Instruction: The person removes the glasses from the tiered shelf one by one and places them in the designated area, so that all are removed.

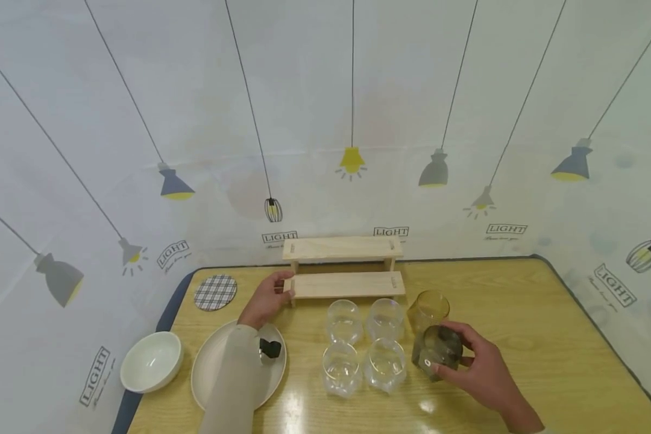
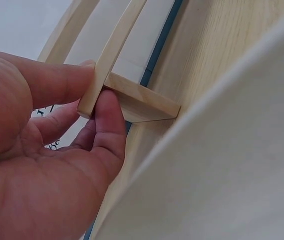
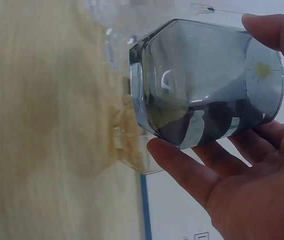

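Note:
My left hand point(image 1: 264, 299) pinches the left end of the lower board of a two-tier wooden rack point(image 1: 347, 284). In the left wrist view, the thumb and fingers point(image 2: 109, 120) close around that board's end. My right hand point(image 1: 485, 367) grips a smoky grey glass point(image 1: 439, 352), mouth up in the head view. The right wrist view has the fingers point(image 3: 186, 167) along one side of the grey glass point(image 3: 201, 85) and the thumb on the other. Whether its base touches the table cannot be told. Just behind it is an amber glass point(image 1: 430, 306). Several clear glasses point(image 1: 386, 364) stand left of it, before the rack.
A large pale plate point(image 1: 273, 386) lies under the left forearm, with a small dark object point(image 1: 270, 348) by the sleeve. A white bowl point(image 1: 152, 361) sits at the table's left edge. Behind the plate is a checked round coaster point(image 1: 215, 292). A lamp-patterned sheet point(image 1: 304, 120) surrounds the table.

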`<state>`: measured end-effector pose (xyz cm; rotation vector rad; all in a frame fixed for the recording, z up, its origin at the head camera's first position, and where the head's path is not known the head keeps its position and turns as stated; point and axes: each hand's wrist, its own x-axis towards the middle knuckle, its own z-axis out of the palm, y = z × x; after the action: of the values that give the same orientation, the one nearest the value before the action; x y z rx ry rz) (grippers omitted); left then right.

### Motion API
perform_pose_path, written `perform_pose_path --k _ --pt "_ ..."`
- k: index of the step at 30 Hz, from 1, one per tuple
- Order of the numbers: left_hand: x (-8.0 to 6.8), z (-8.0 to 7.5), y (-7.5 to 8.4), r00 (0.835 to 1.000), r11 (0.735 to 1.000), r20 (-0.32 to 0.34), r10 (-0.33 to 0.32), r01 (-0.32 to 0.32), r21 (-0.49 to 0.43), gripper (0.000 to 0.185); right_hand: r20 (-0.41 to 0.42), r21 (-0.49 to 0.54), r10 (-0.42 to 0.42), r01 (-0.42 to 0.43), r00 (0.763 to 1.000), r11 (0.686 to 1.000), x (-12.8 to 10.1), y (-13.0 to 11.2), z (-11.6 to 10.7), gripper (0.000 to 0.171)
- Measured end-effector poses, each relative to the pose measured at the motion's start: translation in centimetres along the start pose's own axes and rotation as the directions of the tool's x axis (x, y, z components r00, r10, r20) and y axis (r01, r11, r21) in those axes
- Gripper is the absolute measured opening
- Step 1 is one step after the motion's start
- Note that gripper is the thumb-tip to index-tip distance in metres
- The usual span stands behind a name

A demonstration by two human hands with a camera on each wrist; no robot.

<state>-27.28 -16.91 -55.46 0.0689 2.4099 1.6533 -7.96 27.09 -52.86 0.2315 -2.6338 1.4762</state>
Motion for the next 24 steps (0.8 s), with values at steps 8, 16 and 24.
perform_pose_path --k 8,16,24 --pt "0.0 0.0 -0.4 1.0 1.0 0.005 -0.008 0.008 0.012 0.049 0.058 0.038 0.07 -0.073 0.996 0.997 -0.3 1.5 1.0 0.078" --pt "0.0 -0.2 -0.4 1.0 1.0 0.005 -0.019 0.019 0.002 0.049 0.052 0.017 0.056 -0.057 0.997 0.998 -0.3 1.8 1.6 0.08" --pt "0.4 0.0 -0.3 1.0 1.0 0.005 -0.017 0.016 0.019 0.05 0.083 0.009 0.061 -0.062 0.995 0.998 -0.7 1.9 1.4 0.081"
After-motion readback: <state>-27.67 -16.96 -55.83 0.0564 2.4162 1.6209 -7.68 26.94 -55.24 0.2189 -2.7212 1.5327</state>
